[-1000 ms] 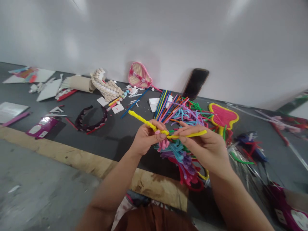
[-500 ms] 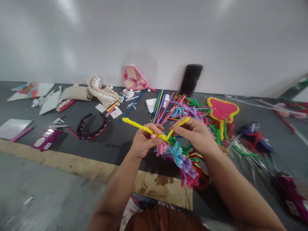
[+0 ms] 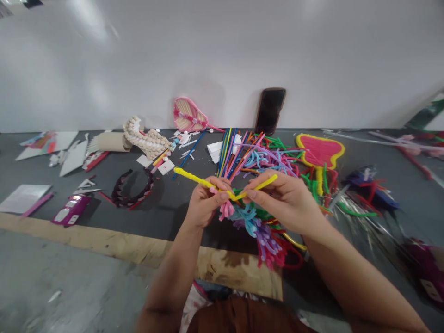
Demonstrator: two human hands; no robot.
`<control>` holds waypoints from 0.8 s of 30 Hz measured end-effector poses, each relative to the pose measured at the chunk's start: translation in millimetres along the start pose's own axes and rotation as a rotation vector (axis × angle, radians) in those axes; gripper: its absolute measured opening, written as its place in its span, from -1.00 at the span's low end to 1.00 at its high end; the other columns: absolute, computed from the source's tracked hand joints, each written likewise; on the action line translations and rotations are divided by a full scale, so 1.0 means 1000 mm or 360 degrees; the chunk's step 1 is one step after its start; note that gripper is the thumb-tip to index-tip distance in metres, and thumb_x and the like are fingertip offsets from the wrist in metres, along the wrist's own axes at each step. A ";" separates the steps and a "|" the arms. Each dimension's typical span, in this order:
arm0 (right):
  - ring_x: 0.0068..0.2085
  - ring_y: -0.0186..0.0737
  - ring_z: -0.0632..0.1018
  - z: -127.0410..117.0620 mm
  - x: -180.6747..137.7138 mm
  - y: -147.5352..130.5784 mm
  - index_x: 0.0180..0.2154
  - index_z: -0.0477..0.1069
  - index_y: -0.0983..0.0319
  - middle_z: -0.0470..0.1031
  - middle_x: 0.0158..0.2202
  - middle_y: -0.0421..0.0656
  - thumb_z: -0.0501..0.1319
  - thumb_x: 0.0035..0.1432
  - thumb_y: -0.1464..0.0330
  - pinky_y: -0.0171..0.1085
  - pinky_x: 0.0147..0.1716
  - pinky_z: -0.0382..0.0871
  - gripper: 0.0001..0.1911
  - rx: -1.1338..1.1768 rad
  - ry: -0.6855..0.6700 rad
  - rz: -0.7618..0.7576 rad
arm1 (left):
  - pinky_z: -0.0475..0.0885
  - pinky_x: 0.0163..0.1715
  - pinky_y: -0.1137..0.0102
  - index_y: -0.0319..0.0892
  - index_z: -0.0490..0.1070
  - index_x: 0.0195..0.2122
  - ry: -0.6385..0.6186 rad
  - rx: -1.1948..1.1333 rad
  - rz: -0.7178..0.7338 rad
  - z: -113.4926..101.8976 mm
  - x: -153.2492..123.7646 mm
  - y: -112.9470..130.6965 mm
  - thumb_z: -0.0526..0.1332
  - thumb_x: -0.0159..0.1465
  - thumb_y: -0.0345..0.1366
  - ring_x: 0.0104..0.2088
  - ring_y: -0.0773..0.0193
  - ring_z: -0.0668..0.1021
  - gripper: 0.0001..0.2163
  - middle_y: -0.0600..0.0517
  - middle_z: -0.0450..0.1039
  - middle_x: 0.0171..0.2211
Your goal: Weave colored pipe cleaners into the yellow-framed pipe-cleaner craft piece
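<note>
A yellow pipe cleaner (image 3: 193, 176) stretches between my two hands above the dark table. Its left part looks thick and wound, its right end single and free. My left hand (image 3: 207, 200) pinches the wound part, where a pink pipe-cleaner tuft (image 3: 226, 210) hangs under the thumb. My right hand (image 3: 282, 196) grips the loose end between thumb and fingers, and the tip sticks out past them. Below, light blue (image 3: 248, 218) and purple tufts (image 3: 268, 244) trail down to a red one; how they join the yellow piece is hidden by my fingers.
Loose pipe cleaners (image 3: 231, 150) lie just behind my hands. A phone (image 3: 270, 111) and a pink leaf-shaped fan (image 3: 189, 114) lean on the wall. A pink-and-yellow butterfly-shaped piece (image 3: 321, 151) lies right, a braided headband (image 3: 132, 188) and purple box (image 3: 71, 210) left.
My right hand has drawn the yellow end down and outward, so its sharp upward bend is now flatter. My left hand keeps its pinch. The view has shifted slightly.
</note>
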State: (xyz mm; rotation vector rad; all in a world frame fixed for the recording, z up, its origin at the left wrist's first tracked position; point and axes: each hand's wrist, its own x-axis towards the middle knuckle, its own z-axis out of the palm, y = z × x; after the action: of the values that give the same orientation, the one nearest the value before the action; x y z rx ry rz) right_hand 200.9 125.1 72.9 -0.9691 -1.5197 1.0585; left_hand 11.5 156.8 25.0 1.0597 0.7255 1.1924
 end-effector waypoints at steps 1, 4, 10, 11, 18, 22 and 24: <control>-0.36 -0.26 0.61 0.001 -0.002 -0.002 -0.35 0.48 0.19 0.59 -0.39 -0.18 0.26 0.20 0.34 -0.31 -0.38 0.50 -0.91 -0.0134 0.0012 -0.0048 | 0.43 -0.18 0.31 -0.13 0.50 -0.47 -0.0005 -0.0002 0.0006 0.000 0.000 0.000 0.48 -0.02 -0.22 -0.24 0.21 0.52 -0.80 0.03 0.49 -0.47; -0.27 -0.22 0.63 0.004 -0.007 -0.007 -0.30 0.50 0.15 0.63 -0.32 -0.19 0.22 0.20 0.44 -0.23 -0.20 0.50 -0.91 -0.0498 -0.0019 -0.0229 | 0.43 -0.29 0.38 -0.14 0.50 -0.45 0.0001 0.0026 0.0028 0.001 0.001 -0.001 0.47 0.01 -0.24 -0.35 0.28 0.51 -0.82 0.06 0.48 -0.47; -0.29 -0.26 0.65 0.005 -0.009 -0.008 -0.20 0.45 0.10 0.66 -0.27 -0.26 0.18 0.19 0.51 0.05 0.18 0.23 -0.79 -0.0705 -0.0251 -0.0591 | 0.42 -0.25 0.39 -0.13 0.51 -0.46 0.0039 0.0134 0.0132 0.000 0.002 -0.002 0.47 0.03 -0.23 -0.31 0.28 0.50 -0.83 0.05 0.49 -0.48; -0.29 -0.25 0.65 0.004 -0.008 -0.008 -0.21 0.45 0.10 0.66 -0.27 -0.26 0.18 0.19 0.51 0.05 0.19 0.22 -0.80 -0.0692 -0.0245 -0.0572 | 0.42 -0.24 0.38 -0.14 0.51 -0.46 0.0032 0.0131 0.0121 -0.001 0.002 -0.002 0.47 0.03 -0.23 -0.30 0.27 0.50 -0.82 0.04 0.49 -0.47; -0.21 -0.20 0.61 -0.011 -0.001 -0.009 -0.28 0.45 0.13 0.62 -0.29 -0.18 0.25 0.17 0.45 -0.13 -0.07 0.44 -0.91 -0.0469 -0.0321 -0.0433 | 0.45 -0.20 0.33 -0.15 0.52 -0.42 -0.0027 0.0009 -0.0055 -0.005 0.000 0.000 0.50 -0.03 -0.24 -0.24 0.20 0.53 -0.78 0.01 0.52 -0.46; -0.17 -0.20 0.58 -0.018 0.003 -0.010 -0.21 0.47 0.15 0.60 -0.25 -0.16 0.20 0.21 0.47 -0.16 -0.08 0.42 -0.86 -0.0534 -0.0581 -0.0509 | 0.42 -0.16 0.30 -0.16 0.57 -0.44 -0.0079 0.0093 -0.0086 -0.008 0.000 0.002 0.50 -0.06 -0.19 -0.19 0.14 0.52 -0.77 -0.01 0.49 -0.47; -0.18 -0.23 0.58 -0.017 0.004 -0.007 -0.15 0.48 0.16 0.61 -0.23 -0.15 0.15 0.24 0.49 -0.20 -0.12 0.42 -0.80 -0.0628 -0.0588 -0.0476 | 0.37 -0.04 0.24 -0.15 0.58 -0.46 -0.0124 0.0139 -0.0001 -0.009 0.001 0.002 0.49 -0.03 -0.18 -0.16 0.13 0.50 -0.80 -0.01 0.49 -0.48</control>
State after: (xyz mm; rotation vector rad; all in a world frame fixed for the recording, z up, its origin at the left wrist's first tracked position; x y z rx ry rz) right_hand 216.4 129.7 82.6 -0.7957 -2.1609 0.7623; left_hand 2.7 160.5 23.3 1.1721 0.7221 1.1211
